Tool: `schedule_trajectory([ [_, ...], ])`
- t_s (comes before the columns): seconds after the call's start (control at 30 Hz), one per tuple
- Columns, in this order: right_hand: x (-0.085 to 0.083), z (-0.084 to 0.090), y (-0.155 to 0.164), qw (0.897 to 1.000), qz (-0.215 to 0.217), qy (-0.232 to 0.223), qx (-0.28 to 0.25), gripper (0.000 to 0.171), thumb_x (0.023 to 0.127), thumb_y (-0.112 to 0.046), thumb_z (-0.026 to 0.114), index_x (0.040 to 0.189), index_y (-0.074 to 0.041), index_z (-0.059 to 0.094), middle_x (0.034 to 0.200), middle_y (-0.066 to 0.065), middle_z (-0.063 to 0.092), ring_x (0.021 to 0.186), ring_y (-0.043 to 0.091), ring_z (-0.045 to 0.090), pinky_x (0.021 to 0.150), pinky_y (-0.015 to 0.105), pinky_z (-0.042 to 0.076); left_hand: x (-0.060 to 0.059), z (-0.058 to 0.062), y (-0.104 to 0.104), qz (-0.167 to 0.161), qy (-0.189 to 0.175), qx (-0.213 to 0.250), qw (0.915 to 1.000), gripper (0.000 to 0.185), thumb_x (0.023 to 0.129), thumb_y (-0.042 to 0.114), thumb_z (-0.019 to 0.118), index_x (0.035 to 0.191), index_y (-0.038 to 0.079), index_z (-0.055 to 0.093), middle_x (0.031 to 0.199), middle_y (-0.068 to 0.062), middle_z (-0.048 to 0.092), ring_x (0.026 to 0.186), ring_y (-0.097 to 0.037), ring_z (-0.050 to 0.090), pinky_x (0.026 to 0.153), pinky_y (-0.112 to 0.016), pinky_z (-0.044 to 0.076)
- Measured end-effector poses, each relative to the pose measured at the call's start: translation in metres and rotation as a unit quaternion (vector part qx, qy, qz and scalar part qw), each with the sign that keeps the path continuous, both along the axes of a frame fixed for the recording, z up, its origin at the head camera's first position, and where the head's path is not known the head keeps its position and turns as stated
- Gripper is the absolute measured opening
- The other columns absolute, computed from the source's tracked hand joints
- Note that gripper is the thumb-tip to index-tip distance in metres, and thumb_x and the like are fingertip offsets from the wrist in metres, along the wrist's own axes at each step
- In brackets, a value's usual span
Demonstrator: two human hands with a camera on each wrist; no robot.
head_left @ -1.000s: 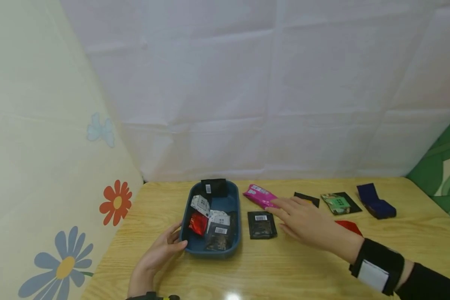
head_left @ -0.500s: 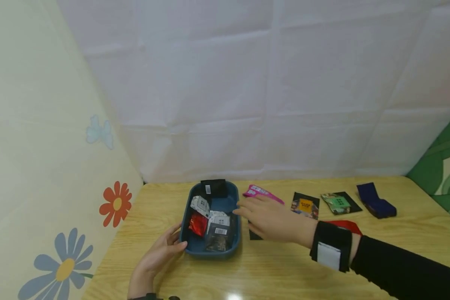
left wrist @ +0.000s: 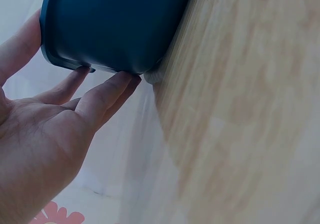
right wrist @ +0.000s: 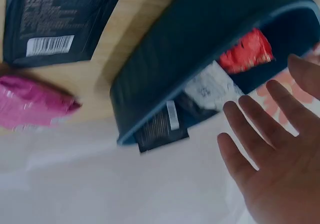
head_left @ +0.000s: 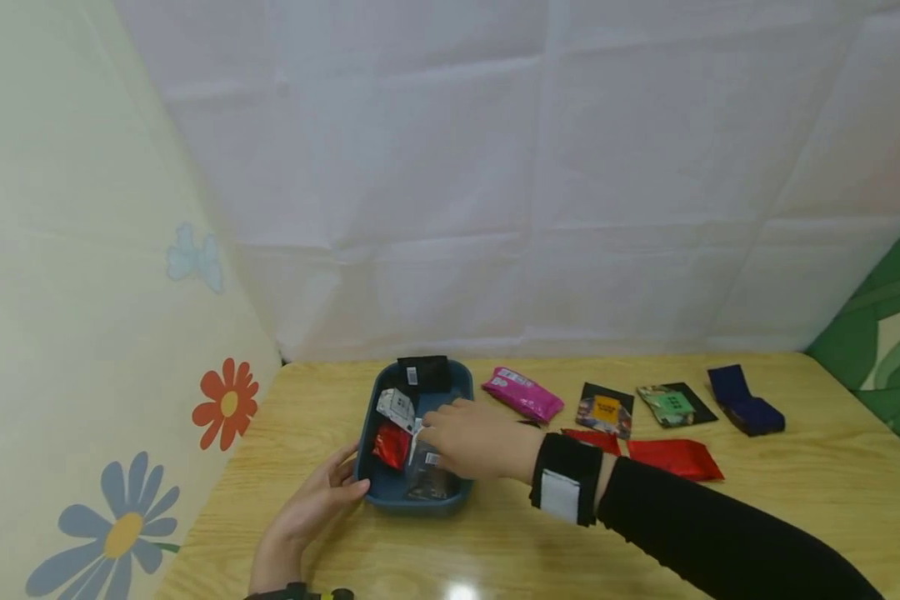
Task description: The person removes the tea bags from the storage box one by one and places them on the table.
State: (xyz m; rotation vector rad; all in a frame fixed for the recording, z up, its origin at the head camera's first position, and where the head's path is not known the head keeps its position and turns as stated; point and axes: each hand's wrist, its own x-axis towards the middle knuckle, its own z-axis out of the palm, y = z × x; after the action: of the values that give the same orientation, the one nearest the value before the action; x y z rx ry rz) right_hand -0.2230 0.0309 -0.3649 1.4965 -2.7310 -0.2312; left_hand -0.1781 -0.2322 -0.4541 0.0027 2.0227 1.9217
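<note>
right hand (head_left: 474,440): fingers spread, flat, holding nothing, over blue tray (head_left: 385,490) above the sachets | left hand (head_left: 311,508): straight fingers touching tray's near-left wall | red sachet (head_left: 392,444) in tray, just left of right fingertips | black sachet (right wrist: 55,21) on table behind right palm

Dark blue tray (head_left: 367,483) on light wood-grain table (head_left: 795,492). Inside the tray: red packet (head_left: 390,444), white packet with black print (head_left: 395,408), black packet with white barcode label (head_left: 422,374) at the far rim. Right of the tray: magenta packet (head_left: 522,393), black packet with orange patch (head_left: 605,409), black packet with green patch (head_left: 672,403), navy folded item (head_left: 745,400), two red packets (head_left: 675,459). Black wrist strap with white patch (head_left: 564,478), black sleeve (head_left: 720,542). Wall left of the tray: cream with red-orange flower (head_left: 226,403) and blue flower with yellow centre (head_left: 112,529).
</note>
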Motion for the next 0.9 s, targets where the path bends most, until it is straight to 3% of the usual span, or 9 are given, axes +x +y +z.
schedule_trajectory([
  [0.17,0.001,-0.013,-0.017,0.999,0.000,0.011,0.046,0.042,0.089,-0.037,0.073,0.128,-0.022,0.065,0.129,-0.002,0.064,0.118,0.014,0.058,0.098,0.035,0.047,0.000,0.001,-0.001,0.008,-0.005,-0.014,0.9999,0.077,0.093,0.009,0.066,0.155,-0.003,0.021,0.152,-0.038,0.024,0.139,-0.050,0.030,0.109,-0.055,0.033],
  [0.47,0.003,-0.029,-0.032,0.997,-0.028,0.006,0.070,0.034,0.087,-0.026,0.076,0.120,-0.019,0.069,0.113,-0.002,0.068,0.105,0.015,0.062,0.090,0.033,0.050,-0.001,0.002,0.000,0.007,-0.005,-0.017,0.9998,0.077,0.093,0.009,0.066,0.154,-0.003,0.021,0.152,-0.039,0.023,0.139,-0.052,0.028,0.110,-0.058,0.031],
  [0.67,0.005,-0.034,-0.037,0.995,-0.053,0.010,0.087,0.041,0.086,-0.024,0.076,0.125,-0.019,0.066,0.117,-0.001,0.065,0.108,0.016,0.061,0.089,0.035,0.051,0.000,0.002,-0.001,0.008,-0.005,-0.014,0.9999,0.077,0.093,0.009,0.067,0.155,-0.002,0.022,0.152,-0.038,0.025,0.139,-0.050,0.029,0.110,-0.056,0.032],
  [0.9,-0.005,-0.041,-0.040,0.992,-0.080,-0.032,0.097,0.056,0.084,-0.025,0.078,0.137,-0.023,0.058,0.130,-0.002,0.060,0.119,0.016,0.057,0.096,0.038,0.048,0.000,0.001,-0.001,0.001,-0.005,-0.007,1.0000,0.076,0.093,0.009,0.066,0.155,-0.002,0.021,0.152,-0.038,0.024,0.140,-0.050,0.028,0.111,-0.056,0.031],
])
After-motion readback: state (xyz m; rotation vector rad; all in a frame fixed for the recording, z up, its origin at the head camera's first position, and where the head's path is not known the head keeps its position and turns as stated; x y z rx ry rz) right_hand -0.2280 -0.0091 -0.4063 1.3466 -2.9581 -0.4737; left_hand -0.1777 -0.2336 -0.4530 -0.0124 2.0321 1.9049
